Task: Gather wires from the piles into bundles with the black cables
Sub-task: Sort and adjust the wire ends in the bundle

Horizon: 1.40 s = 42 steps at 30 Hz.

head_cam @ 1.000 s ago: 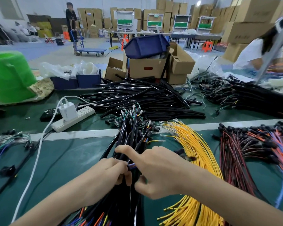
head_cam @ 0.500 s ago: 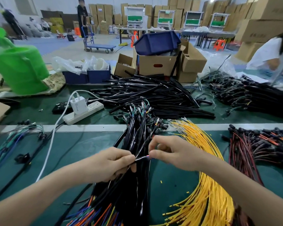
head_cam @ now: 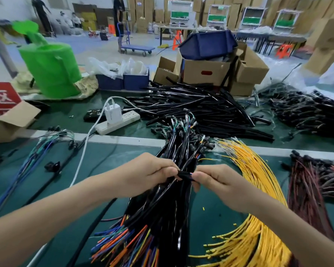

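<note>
Black cables [head_cam: 162, 209] sit in a heap mid-worktop, running from the near edge up to the grey divider strip. Glossy black sleeving, coloured wire tails [head_cam: 123, 241] fanning out of the near ends, small connectors at the far ends. My read: light, floppy, slick jacket. A single one will slip out of a loose grip, and the connectors will likely snag neighbours when pulled. Take hold on the sleeve close to its end, not on the thin tails.

Left to right:
- blue/green harness [head_cam: 41, 149] lies flat on the green worktop [head_cam: 104, 166], limp strands.
- power strip [head_cam: 118, 122], white hard plastic, charger plugged in, behind the divider.
- left hand [head_cam: 148, 174] is curled, pinching a black sleeve end [head_cam: 184, 175] lifted just above the heap.
- right hand [head_cam: 218, 182] pinches the same piece from the other side with its fingertips. A bit of blue wire shows between the hands. Can't tell whether it's going in or coming out.
- yellow wires [head_cam: 255, 189] lie just right of the heap: thin, springy-looking arc, bare metal tips at the far end.
- red-brown wires [head_cam: 312, 189] far right, thin, black connectors at the far end.
</note>
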Available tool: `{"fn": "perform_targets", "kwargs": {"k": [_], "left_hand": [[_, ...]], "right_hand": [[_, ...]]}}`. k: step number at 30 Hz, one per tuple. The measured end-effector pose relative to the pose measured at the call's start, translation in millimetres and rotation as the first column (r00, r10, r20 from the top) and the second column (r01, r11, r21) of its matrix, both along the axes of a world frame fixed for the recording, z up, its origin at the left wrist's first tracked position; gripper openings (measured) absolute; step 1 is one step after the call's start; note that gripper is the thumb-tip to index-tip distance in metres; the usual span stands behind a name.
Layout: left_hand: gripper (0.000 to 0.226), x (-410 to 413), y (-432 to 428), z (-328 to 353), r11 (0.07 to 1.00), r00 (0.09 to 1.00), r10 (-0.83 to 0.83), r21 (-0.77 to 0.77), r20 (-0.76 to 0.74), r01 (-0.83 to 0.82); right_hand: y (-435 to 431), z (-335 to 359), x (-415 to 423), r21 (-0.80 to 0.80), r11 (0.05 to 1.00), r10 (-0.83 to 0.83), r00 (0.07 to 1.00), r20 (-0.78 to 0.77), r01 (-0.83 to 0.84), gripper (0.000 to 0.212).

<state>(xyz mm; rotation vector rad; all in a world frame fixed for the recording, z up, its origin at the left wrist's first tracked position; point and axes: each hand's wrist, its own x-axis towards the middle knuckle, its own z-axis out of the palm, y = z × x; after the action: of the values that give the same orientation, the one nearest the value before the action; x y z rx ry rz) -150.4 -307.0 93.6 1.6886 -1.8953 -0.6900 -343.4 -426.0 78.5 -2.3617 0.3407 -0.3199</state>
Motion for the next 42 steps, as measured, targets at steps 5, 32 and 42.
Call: {"fn": "perform_targets", "kwargs": {"k": [5,32,42], "left_hand": [[0.025,-6,-1,-10,0.987,0.973,-0.107,0.142,0.204,0.079],[0.030,-23,-12,-16,0.959,0.978,-0.198,0.221,0.065,0.179],[0.031,-11,-12,-31,0.971,0.991,-0.129,0.209,0.039,0.118]], "right_hand": [[7,-8,8,-0.183,0.982,0.021,0.984,-0.175,-0.053,0.021],[21,-13,-14,-0.405,0.904,0.002,0.947,-0.320,-0.139,0.041],[5,-18,-12,-0.641,0.724,-0.093,0.886,-0.455,-0.253,0.030]]}}
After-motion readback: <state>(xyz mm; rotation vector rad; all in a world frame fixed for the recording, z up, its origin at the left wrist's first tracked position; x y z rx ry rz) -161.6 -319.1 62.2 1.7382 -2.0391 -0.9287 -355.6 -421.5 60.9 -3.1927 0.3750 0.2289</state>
